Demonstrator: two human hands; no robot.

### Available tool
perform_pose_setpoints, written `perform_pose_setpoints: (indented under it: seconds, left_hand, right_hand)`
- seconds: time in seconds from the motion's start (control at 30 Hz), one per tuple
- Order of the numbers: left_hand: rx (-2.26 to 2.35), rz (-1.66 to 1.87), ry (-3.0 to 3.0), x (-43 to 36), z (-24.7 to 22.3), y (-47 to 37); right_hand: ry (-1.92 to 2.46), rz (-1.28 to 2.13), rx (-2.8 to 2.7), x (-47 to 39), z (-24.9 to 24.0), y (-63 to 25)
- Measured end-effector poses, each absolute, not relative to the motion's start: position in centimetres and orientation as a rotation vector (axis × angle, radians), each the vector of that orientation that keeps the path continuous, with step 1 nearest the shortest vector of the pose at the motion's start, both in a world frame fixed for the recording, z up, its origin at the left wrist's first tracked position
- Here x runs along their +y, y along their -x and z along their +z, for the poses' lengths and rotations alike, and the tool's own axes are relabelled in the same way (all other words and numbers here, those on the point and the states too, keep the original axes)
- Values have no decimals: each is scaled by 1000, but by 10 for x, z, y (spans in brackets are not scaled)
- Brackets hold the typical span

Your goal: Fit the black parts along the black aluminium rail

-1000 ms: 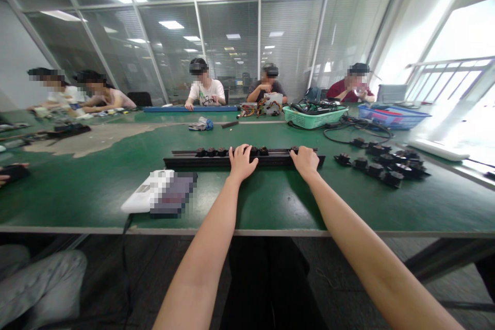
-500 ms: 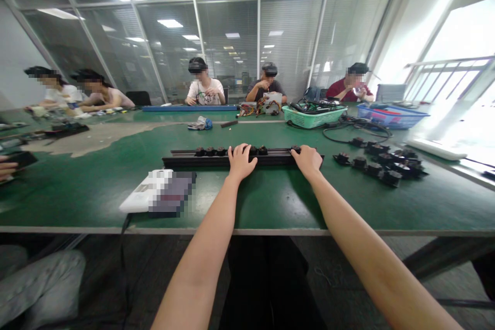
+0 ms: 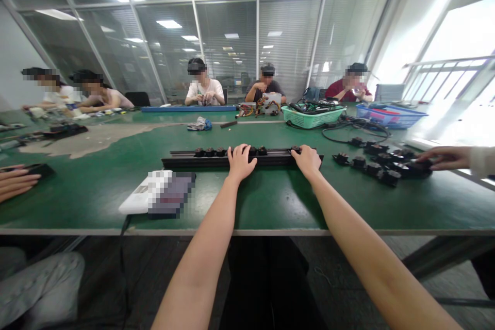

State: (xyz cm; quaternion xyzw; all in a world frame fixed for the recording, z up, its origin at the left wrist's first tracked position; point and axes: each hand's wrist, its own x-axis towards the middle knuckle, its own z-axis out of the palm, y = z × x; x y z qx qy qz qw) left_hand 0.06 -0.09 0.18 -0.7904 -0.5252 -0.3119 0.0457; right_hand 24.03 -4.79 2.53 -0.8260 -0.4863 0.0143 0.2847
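A long black rail (image 3: pixel 201 163) lies crosswise on the green table, with several small black knob-like parts (image 3: pixel 210 152) in a row along its top. My left hand (image 3: pixel 242 161) is laid over the middle of the rail, fingers bent over the far side and thumb out to the right, closed on it. At the rail's right end, my right hand (image 3: pixel 308 160) is closed around one small black part (image 3: pixel 296 149), thumb against it. My right fingertips are partly hidden.
Loose black parts (image 3: pixel 373 167) lie to the right, where another person's hand (image 3: pixel 444 157) touches one. A white device and dark pixelated item (image 3: pixel 141 196) sit front left. Another person's hand (image 3: pixel 17 183) is at far left. Green basket (image 3: pixel 313 117) stands behind.
Another person's hand has come in from the right onto the loose black parts. The hand at far left has moved further into view. My own hands have barely moved.
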Motion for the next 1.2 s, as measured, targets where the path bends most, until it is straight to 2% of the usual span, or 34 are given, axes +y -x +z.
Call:
perform_pose_setpoints:
  seconds: [1.2]
  left_hand:
    - [-1601, -934, 2401, 1, 1, 0]
  right_hand:
    - [2248, 49, -1307, -47, 27, -241]
